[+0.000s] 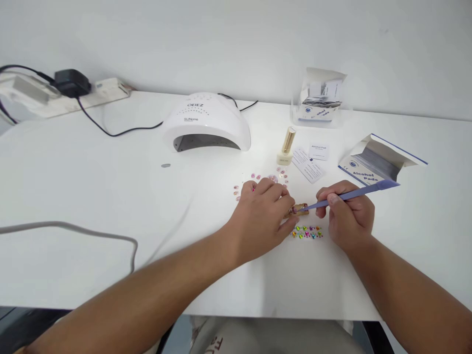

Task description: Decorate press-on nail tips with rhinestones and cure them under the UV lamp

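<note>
Fine point, small gold piece

The right hand [348, 216] has its thumb and fingers closed around a slender purple tool [356, 193], its point at a small gold-coloured piece [305, 208] on the white table [110, 196]. The left hand [263, 216] curls over the piece's left end; whether those fingers grip or merely steady it, I can't tell from here. I'd keep the piece braced, hold the tool at a low slant and press lightly. Whether the point actually touches is too fine to make out. Coloured gems [313, 236] lie just by the left thumb; the knuckles partly mask pink pieces [273, 178]. Farther out stand a gold-capped bottle [284, 158] and a white lamp [208, 120], its inside dark.
</note>
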Tool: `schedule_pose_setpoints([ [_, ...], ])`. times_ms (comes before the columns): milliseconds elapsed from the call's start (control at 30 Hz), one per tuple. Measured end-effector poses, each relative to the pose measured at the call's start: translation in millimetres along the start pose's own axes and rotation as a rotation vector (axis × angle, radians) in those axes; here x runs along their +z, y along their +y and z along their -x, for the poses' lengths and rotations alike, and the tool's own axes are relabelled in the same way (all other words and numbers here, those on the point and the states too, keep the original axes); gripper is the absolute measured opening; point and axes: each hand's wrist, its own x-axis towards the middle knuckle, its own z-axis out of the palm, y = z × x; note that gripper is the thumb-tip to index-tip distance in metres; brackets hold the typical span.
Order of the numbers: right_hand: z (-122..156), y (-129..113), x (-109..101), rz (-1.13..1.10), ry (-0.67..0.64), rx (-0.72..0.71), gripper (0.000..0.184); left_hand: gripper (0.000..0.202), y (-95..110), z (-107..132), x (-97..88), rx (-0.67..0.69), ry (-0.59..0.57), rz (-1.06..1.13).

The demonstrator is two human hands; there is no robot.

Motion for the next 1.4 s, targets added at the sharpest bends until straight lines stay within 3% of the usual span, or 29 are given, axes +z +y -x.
schedule_pose_setpoints([
  [467, 1, 1, 0, 0.012, -0.005, -0.017, 0.015, 0.020, -1, 0, -1.0, -0.016, -0.020, 0.009],
  [833, -1, 6, 0, 0.011, -0.016, -0.150, 0.013, 0.018, -2, 0, 0.3, -0.020, -0.010, 0.007],
  [1100, -2, -5, 3, -0.246, -0.034, -0.130, 0.012, 0.014, -3, 2, -5.4, -0.037, 0.057, 0.201],
  [1400, -3, -7, 4, -0.472, -0.162, -0.185, 0.016, 0.011, -7, 5, -15.8, -0.057, 0.007, 0.452],
])
